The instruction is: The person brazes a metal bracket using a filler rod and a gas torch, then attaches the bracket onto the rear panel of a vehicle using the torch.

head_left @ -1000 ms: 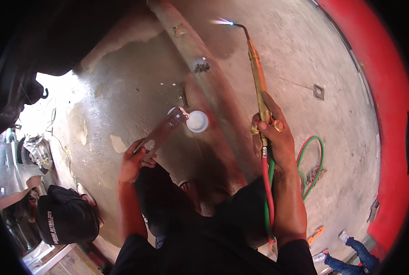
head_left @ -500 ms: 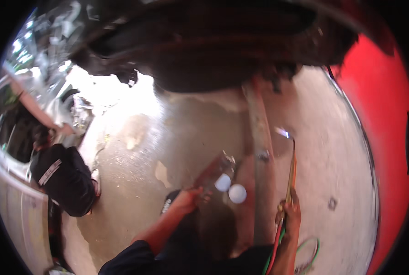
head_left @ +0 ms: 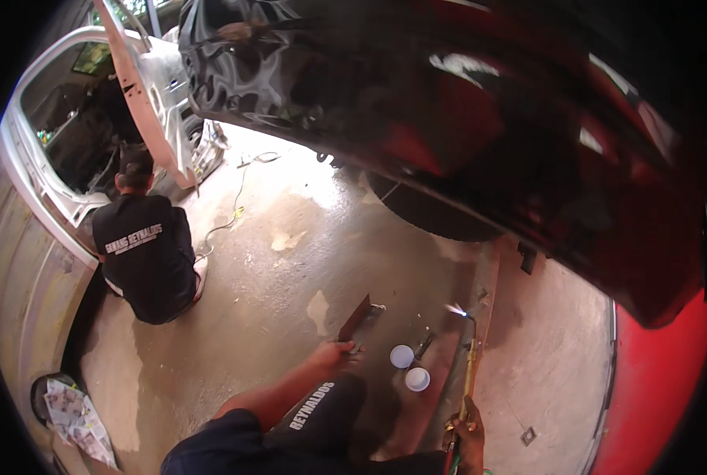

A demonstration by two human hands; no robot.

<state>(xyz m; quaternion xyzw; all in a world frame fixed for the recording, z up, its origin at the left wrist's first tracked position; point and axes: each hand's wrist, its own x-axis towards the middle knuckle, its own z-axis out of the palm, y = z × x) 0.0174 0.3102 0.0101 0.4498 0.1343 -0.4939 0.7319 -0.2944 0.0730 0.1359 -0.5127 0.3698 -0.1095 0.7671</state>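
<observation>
My left hand (head_left: 334,356) is closed round the near end of a flat, dark reddish-brown metal plate (head_left: 356,318), which points up and away over the floor. In my right hand (head_left: 469,434) is a brass gas torch (head_left: 470,368) with a bent tip, its fingers wrapped round the handle. A small bright flame (head_left: 455,309) burns at the tip, pointing left, apart from the plate. Red and green hoses run down from the handle. Between my hands, on the floor, sit a pale round tub or lid (head_left: 402,356) and a white round tub (head_left: 417,380).
A dark, glossy car body (head_left: 448,150) overhangs the far side, with a tyre (head_left: 424,207) below. At left a person in black (head_left: 143,249) crouches beside a pale car with an open door (head_left: 151,103). A cable (head_left: 230,218) lies on the floor; a red panel (head_left: 658,388) stands at right.
My view has turned, showing more of the car body and the crouching person. Both hands keep hold of the plate and torch; the flame still burns.
</observation>
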